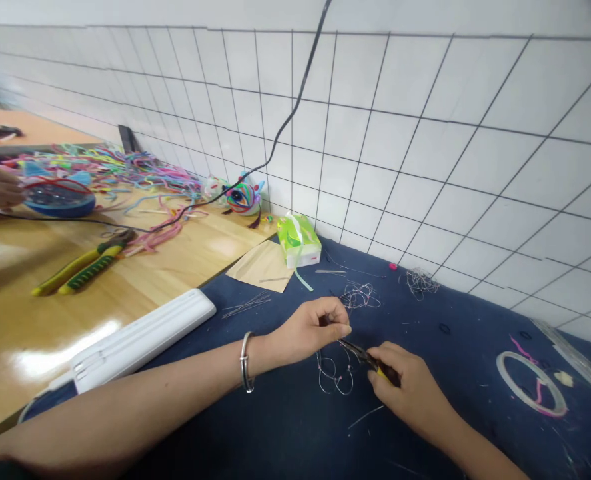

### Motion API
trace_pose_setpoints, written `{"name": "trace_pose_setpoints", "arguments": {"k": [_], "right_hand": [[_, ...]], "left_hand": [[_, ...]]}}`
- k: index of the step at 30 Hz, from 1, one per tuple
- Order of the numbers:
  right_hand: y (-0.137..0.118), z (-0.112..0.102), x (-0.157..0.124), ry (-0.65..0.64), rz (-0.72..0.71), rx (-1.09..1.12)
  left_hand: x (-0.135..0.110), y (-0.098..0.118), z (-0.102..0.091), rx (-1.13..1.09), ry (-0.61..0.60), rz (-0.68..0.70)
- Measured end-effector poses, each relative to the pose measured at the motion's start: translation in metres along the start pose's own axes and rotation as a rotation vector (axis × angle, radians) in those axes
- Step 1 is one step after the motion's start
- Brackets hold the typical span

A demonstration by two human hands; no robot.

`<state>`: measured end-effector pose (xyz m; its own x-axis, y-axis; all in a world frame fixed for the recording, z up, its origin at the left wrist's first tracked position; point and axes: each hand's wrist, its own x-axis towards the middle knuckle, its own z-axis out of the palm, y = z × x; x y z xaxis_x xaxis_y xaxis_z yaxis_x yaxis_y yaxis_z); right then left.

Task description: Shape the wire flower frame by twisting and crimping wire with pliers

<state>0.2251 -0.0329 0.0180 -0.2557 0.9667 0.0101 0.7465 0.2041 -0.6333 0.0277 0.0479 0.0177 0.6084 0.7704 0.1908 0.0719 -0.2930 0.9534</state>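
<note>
One tissue pack, print illegible; pliers.

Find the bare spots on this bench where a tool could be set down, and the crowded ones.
Free: cloth between right hand and tape ring; wood between yellow pliers and white case. Crowded: pipe cleaners far left; wire tangles beyond left hand.

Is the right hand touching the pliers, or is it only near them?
Touching. The head view shows the right hand closed around the handles of the pliers; the left hand pinches the wire.
</note>
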Motion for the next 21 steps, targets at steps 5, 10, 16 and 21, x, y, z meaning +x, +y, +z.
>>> {"name": "trace_pose_setpoints", "arguments": {"k": [5, 10, 16, 21], "right_hand": [[-0.0025, -0.0004, -0.0008, 0.004, 0.015, -0.04], [-0.0058, -0.0026, -0.0024, 0.016, 0.02, -0.068], [-0.0063, -0.0045, -0.0037, 0.011, 0.028, -0.083], [-0.0069, -0.0059, -0.0035, 0.004, 0.044, -0.085]], "left_hand": [[-0.0027, 0.0044, 0.0025, 0.092, 0.049, 0.04], [-0.005, 0.0039, 0.0056, 0.164, 0.095, 0.091], [-0.0056, 0.0029, 0.0074, 0.211, 0.113, 0.11], [-0.0056, 0.0031, 0.0087, 0.211, 0.107, 0.104]]}}
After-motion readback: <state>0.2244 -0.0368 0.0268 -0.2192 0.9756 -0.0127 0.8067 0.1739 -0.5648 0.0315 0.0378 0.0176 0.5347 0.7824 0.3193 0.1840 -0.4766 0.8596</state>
